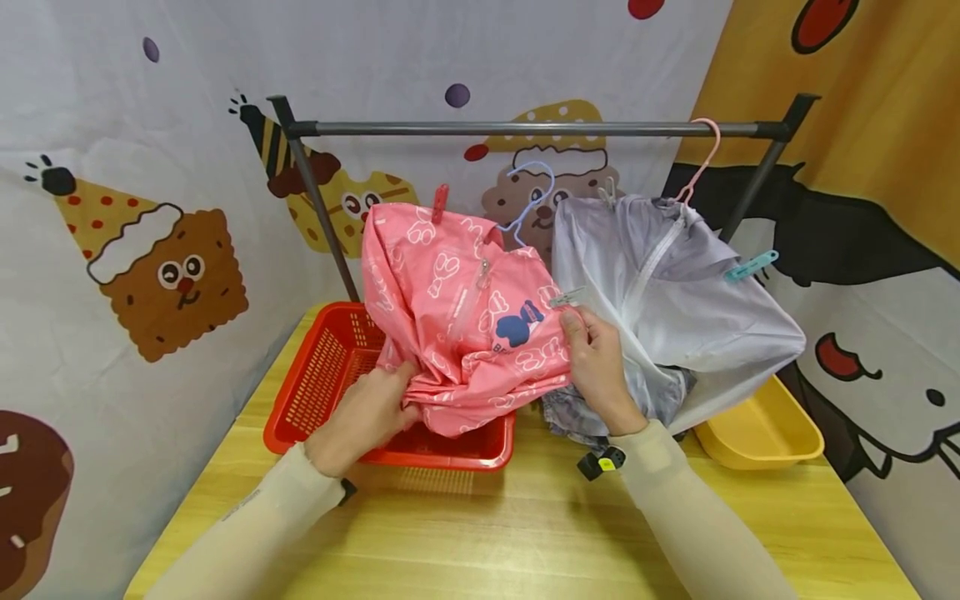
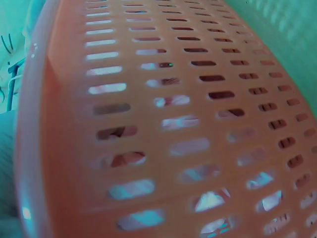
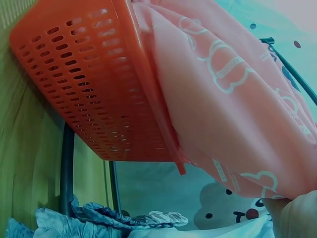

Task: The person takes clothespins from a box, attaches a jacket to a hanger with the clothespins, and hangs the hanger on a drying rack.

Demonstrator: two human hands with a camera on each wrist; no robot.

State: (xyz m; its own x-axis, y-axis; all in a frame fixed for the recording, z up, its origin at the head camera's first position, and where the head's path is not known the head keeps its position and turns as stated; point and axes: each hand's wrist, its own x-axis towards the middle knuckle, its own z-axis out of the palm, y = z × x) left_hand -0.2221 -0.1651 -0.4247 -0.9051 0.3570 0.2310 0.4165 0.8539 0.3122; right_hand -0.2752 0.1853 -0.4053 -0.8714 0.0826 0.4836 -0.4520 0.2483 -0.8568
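Note:
A pink jacket [image 1: 450, 308] with white bear outlines and a blue print spreads above the red basket [image 1: 315, 392]. My left hand [image 1: 371, 408] grips its bunched lower edge, with fingertips partly hidden in the folds. On the other side, my right hand [image 1: 597, 358] pinches the jacket's right edge between thumb and fingers. A red clip [image 1: 440, 202] sits at its upper left, and a pale grey-green clip [image 1: 567, 297] lies just above my right thumb. From its collar rises a blue hanger [image 1: 534, 187], its hook below the rod. In the left wrist view the basket wall [image 2: 163, 109] hides my hand.
Right of the pink jacket, a silver-grey garment [image 1: 675, 308] hangs from a pink hanger [image 1: 703, 158] on the dark rack rod [image 1: 480, 128]. It carries a teal clip [image 1: 752, 265]. A yellow basin [image 1: 765, 429] stands beneath it on the wooden table [image 1: 480, 533].

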